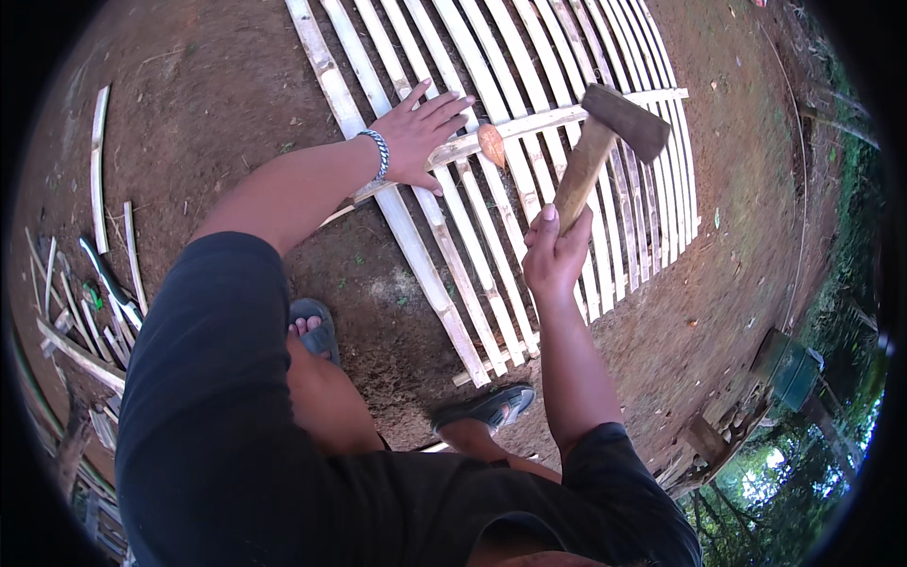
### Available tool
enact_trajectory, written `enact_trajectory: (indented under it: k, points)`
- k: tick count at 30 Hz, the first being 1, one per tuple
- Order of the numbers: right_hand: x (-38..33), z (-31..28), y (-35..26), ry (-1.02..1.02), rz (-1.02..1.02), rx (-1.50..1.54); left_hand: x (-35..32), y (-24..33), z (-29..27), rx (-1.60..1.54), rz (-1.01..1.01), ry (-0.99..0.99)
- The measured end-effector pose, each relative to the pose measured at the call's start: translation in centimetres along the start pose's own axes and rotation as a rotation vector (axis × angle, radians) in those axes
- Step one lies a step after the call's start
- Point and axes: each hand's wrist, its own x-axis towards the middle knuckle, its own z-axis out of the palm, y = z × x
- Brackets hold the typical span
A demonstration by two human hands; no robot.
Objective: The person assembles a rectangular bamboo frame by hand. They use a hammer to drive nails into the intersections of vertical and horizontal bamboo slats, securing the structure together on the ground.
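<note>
Left hand: the left hand [419, 135] lies flat, fingers spread, pressing on the crosspiece [557, 117], a pale bamboo strip running left to right over the slats; it grips nothing.
Right hand: the right hand [556, 251] is clamped around the lower end of the hammer [605, 142] handle; the dark iron head is raised to the right of the left hand, above the panel.
Panel: the slat panel [491, 189], many split bamboo strips laid side by side, lies on the ground in front of the person, stretching from near the feet to the far edge.
Leaf: a dry brown leaf [491, 145] rests on the crosspiece just right of the left fingers.
Step in hand: it looks like the crosspiece is being fixed to the slats, one hand steadying, the other poised to strike; no nail is visible.
What a strike calls for: a blow landing clear of the spread fingers.
Ground: bare brown earth [208, 104], no worktop.
Surroundings: outdoors; loose bamboo strips [85, 312] lie in a heap to the left, a green box [792, 370] and trees to the near right.
Feet: sandals [491, 408] at the panel's near edge.
</note>
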Motion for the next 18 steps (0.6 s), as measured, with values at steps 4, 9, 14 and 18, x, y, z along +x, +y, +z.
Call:
enact_trajectory:
  k: [4,9,14,18]
  points:
    - [-1.1,1.0,3.3,0.077,-0.144,-0.049,0.7,-0.6,0.8,-0.017,0.044,-0.049]
    - [-0.2,2.6,5.0,-0.420,0.217,-0.740,1.2,-0.8,1.1,0.003,0.052,-0.043]
    - [0.3,2.3,1.9,-0.229,0.136,-0.508,0.9,-0.8,0.9,-0.003,0.040,-0.070]
    - [-0.3,2.4,2.9,-0.227,0.188,-0.525,1.4,-1.0,0.8,0.015,0.048,-0.064]
